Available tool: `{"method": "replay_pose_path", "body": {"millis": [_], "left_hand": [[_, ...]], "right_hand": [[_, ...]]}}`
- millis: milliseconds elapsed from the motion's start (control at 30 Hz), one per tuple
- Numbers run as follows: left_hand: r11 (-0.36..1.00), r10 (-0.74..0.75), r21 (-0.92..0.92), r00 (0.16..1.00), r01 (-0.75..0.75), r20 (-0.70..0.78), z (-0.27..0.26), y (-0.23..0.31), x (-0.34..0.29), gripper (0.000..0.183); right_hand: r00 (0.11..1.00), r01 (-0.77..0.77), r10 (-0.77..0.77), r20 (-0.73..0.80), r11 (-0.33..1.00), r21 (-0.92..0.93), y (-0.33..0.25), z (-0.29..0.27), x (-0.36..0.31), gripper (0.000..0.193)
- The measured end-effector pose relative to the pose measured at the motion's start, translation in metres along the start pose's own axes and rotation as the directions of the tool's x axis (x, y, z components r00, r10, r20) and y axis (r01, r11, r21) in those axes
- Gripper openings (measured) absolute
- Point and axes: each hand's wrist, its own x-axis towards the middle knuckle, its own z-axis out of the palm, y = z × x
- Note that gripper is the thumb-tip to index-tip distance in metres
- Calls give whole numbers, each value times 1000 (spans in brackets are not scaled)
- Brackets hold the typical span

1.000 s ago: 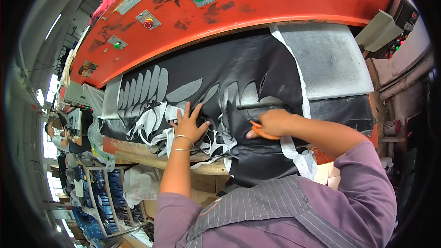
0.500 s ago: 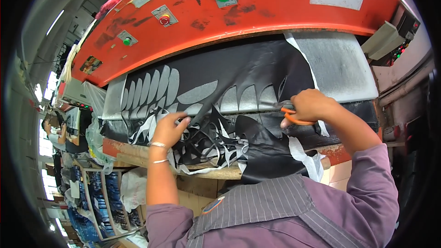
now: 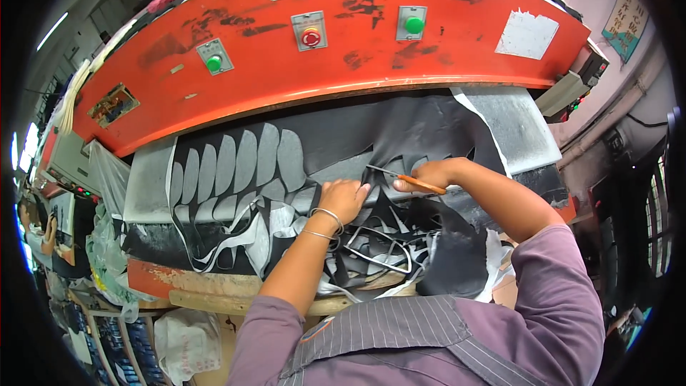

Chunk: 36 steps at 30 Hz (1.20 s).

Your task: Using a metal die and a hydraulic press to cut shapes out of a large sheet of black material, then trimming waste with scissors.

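Note:
A black sheet with a pale underside (image 3: 411, 118) lies across the machine bed, with rows of leaf-shaped openings cut through it. My left hand (image 3: 341, 199), with bangles at its wrist, grips the sheet's near edge beside these openings. In my right hand (image 3: 437, 174) is a pair of scissors (image 3: 420, 184) with orange handles. Their blades point left over the sheet, just right of my left fingertips; whether they touch it I cannot tell. Below both hands hangs a tangle of black and white offcuts (image 3: 379, 250). A larger black piece (image 3: 457, 254) droops to its right.
A red machine beam (image 3: 250, 50) with green and red buttons spans the far side. The grey bed (image 3: 518, 129) shows at the sheet's right. A wooden rail (image 3: 214, 303) runs along the near edge. Plastic bags (image 3: 107, 243) hang at left; a person (image 3: 46, 232) works far left.
The view has turned. My right hand has brought the scissors leftward along the sheet, close to my left hand. My left hand has moved right and now holds the sheet's edge.

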Motion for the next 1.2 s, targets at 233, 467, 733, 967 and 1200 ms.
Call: {"method": "replay_pose_path", "body": {"millis": [233,467,733,967,1200], "left_hand": [[970,108,-217,994,-110,-23,1,-29,7,42],[926,179,-323,981,-195,-81,0,-40,0,41],[873,132,-467,990,-142,-54,-3,-46,4,41],[897,335,-309,942,-316,12,-8,-41,-27,38],[926,155,-317,973,-204,-173,-46,-51,-75,32]], "right_hand": [[986,-42,98,-134,929,367,-45,1,-7,78],[963,-47,166,-210,876,480,-52,15,-19,77],[986,6,57,-156,925,381,-63,-6,6,72],[976,83,-57,-212,990,116,-55,2,4,81],[982,28,-60,179,984,178,-87,-14,38,100]]}}
